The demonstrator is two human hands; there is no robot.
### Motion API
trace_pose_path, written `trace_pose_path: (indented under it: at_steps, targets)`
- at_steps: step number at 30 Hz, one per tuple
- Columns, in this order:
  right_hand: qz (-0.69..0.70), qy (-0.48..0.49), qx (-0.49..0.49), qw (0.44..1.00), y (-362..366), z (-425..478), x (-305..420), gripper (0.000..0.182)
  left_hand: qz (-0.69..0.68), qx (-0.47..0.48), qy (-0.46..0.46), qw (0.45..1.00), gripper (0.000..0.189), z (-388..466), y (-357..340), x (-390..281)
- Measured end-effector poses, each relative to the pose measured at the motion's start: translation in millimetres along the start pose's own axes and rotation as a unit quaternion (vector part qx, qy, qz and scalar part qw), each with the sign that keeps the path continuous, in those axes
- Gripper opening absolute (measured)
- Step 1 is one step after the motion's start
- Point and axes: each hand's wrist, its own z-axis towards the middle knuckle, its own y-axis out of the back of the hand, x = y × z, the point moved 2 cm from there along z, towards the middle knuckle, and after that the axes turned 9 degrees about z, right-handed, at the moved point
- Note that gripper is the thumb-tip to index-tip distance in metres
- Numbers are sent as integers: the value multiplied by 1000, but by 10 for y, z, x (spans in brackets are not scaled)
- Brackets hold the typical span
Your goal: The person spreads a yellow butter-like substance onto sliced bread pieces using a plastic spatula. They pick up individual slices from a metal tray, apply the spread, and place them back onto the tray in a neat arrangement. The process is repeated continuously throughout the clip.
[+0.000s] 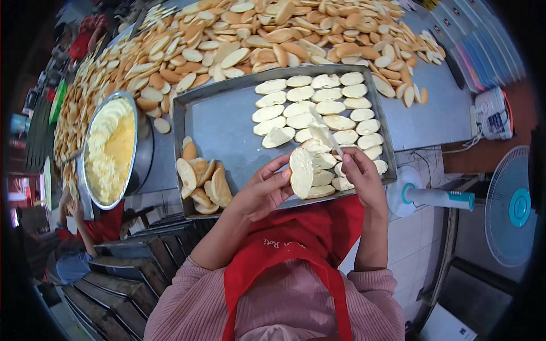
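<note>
Between the thumb and fingers of my left hand (268,185) is an oval bread slice (301,172), its cream-coated face turned up. My right hand (362,174) grips a spatula (325,133) whose pale blade is smeared with cream. Both hands are over the near right part of a metal baking tray (217,91). Rows of cream-coated bread slices (269,125) fill the tray's right side. In its near left corner lies a small heap of bread slices (219,185) without visible cream. A metal bowl (133,170) of pale yellow cream (111,149) stands left of the tray.
A large pile of bread slices (230,38) covers the table (431,115) behind the tray. Stacked dark trays (123,285) stand at lower left, near a co-worker's hands (73,209). A fan (518,206) is at right. Plastic containers (477,47) and a white appliance (492,113) are at upper right.
</note>
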Motion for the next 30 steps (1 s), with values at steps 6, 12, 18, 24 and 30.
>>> trace_pose_path:
  at_steps: [6,12,18,24,30]
  targets:
    - [13,18,-8,1000,286,-444,-37,25,23,11,55,998,46,258,-59,67]
    - [-26,76,-101,992,233,-767,-95,28,62,69,131,987,46,416,-187,187]
    - [3,83,-171,982,56,-859,-229,27,31,102,160,981,53,460,-222,262]
    - [-238,112,-221,939,178,-1004,-231,23,-22,84,137,987,52,404,-103,152]
    - [-257,158,-219,928,114,-1038,-26,16,-3,41,87,995,54,265,3,50]
